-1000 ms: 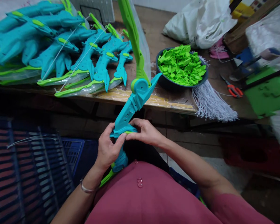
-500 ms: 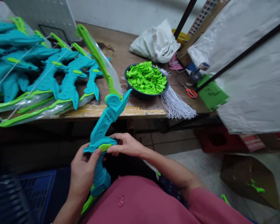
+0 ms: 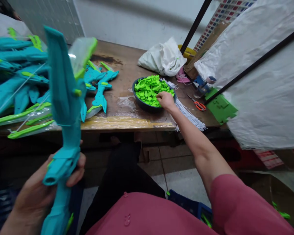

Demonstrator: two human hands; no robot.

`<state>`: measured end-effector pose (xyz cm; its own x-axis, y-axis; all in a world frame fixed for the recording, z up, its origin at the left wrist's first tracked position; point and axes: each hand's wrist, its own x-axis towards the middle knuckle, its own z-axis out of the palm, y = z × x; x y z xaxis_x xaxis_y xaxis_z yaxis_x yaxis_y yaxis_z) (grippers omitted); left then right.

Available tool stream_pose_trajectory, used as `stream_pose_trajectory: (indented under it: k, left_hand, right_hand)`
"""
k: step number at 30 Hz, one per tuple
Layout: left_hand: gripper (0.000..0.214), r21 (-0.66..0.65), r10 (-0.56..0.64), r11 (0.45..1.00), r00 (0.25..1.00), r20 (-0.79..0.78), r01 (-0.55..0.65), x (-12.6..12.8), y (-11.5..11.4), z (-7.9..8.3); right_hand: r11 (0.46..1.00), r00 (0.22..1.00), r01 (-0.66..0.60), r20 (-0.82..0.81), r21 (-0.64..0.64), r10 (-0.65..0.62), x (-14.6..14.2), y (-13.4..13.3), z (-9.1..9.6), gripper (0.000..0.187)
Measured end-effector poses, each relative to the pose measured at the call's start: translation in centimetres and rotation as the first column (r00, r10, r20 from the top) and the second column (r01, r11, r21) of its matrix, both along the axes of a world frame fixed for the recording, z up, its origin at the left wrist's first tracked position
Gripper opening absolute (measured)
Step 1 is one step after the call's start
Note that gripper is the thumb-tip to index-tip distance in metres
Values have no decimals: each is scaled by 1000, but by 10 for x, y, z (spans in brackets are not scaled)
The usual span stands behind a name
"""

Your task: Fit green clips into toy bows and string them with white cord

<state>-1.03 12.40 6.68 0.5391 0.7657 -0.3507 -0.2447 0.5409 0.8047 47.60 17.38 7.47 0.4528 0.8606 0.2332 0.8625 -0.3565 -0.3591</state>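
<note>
In the head view, a teal and green toy bow (image 3: 63, 85) is held upright at the left of the person's body, in front of the table edge, its middle section gripped by the left hand (image 3: 35, 192), whose fingers are wrapped around it. The upper end of the toy bow is raised in front of a pile of similar bows (image 3: 11, 85), by which the left part of the wooden table (image 3: 127, 63) is covered. A clear film is stretched along its green limb. The right arm is extended over the table, and the right hand (image 3: 167, 100) is placed at the right side of a dark bowl (image 3: 144, 106), its fingers curled narrowly and lowered onto the green pieces (image 3: 147, 88) heaped inside; whether a piece is pinched between them cannot be told. A bundle of white cords (image 3: 192, 117) is spread beside and behind the bowl, partly hidden by the forearm. Farther right, an orange-handled tool (image 3: 200, 105) is laid near a green block (image 3: 221, 106). Behind the bowl, a white bag (image 3: 163, 59) is set on the table, with a pink item (image 3: 182, 76) placed just beside it.
</note>
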Motion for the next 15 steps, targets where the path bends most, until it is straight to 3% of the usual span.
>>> stream_pose_trajectory:
  k: [3,7,12,15]
  left_hand:
    - [72,25,-154,988,980,124,152,4,-11,-10]
    - [80,-19,-190,981,970,151,195,12,-23,-20]
    - [72,-33,-281,954,926,253,298,18,-23,-37]
    - [70,-28,-308,942,898,315,333,17,-22,-45]
  right_hand:
    - [995,996,11,91,-96,-3,12,27,-9,16]
    - [992,990,8,142,-124,10,20,47,-25,18]
    - [999,994,-40,102,-18,41,27,46,-31,31]
    - [994,998,-53,49,100,48,26,40,-25,27]
